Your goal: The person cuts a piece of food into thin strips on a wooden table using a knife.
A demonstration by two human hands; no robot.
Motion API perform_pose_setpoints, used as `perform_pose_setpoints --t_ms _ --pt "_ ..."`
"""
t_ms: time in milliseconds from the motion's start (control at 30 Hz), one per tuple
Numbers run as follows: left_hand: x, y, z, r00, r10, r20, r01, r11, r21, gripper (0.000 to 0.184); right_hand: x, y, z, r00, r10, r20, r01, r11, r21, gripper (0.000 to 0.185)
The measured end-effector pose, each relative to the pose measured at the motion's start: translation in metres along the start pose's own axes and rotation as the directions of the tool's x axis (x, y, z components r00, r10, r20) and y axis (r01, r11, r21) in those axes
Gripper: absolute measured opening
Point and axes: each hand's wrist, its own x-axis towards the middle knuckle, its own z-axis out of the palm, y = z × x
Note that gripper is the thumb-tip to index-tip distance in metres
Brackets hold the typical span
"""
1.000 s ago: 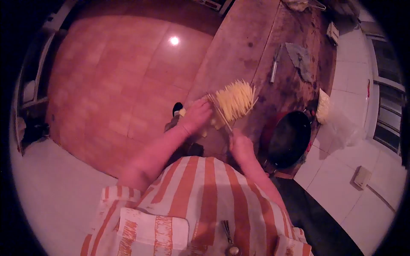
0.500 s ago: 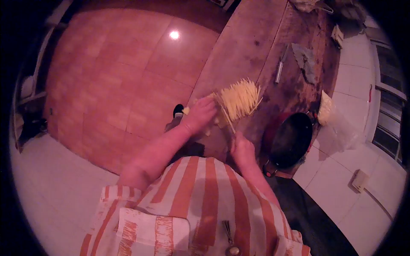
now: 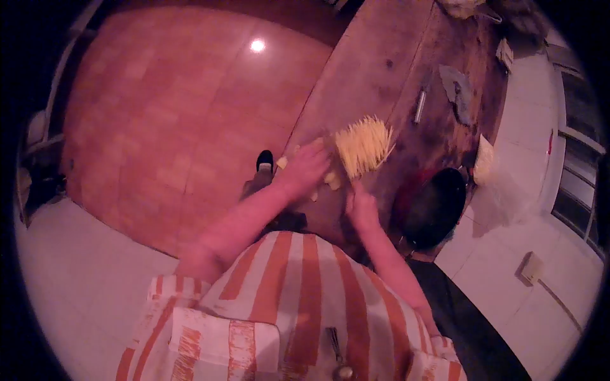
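Observation:
My right hand (image 3: pixel 363 207) is closed round the handle of a knife, whose thin blade is hard to make out along the near side of the yellow strips. A dense row of thin yellow strips (image 3: pixel 365 147) lies on the wooden table just ahead of it. To the left of the strips, my left hand (image 3: pixel 309 166) is held low with fingers curled, blurred by motion; what lies under the fingers is hidden. Small pale yellow pieces (image 3: pixel 332 180) are scattered around the left hand, one (image 3: pixel 281 163) near the table's left edge.
A dark round pan (image 3: pixel 433 208) stands right of my right hand. Farther along the wooden table (image 3: pixel 375 70) lie a metal-handled tool (image 3: pixel 420 106) and a grey cloth (image 3: pixel 456 95). A bag of pale yellow food (image 3: pixel 484 162) is beyond the pan. Tiled floor (image 3: pixel 190 101) spreads to the left.
Both hands have shifted slightly right in the view. A gap has opened between my left hand and the yellow strips, showing more pale pieces. The knife stays in my right hand.

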Motion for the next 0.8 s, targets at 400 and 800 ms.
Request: perform_pose_setpoints --t_ms 400,800 --pt "0.002 -0.004 0.002 0.997 0.011 -0.075 -0.011 1.000 0.004 0.025 -0.018 -0.022 -0.042 0.994 0.025 0.110 -0.014 0.995 -0.099 0.013" --pt "0.005 -0.001 -0.003 1.000 0.008 -0.020 -0.007 1.000 0.010 0.032 0.009 -0.008 0.000 0.994 -0.064 -0.090 0.066 0.998 0.015 0.013"
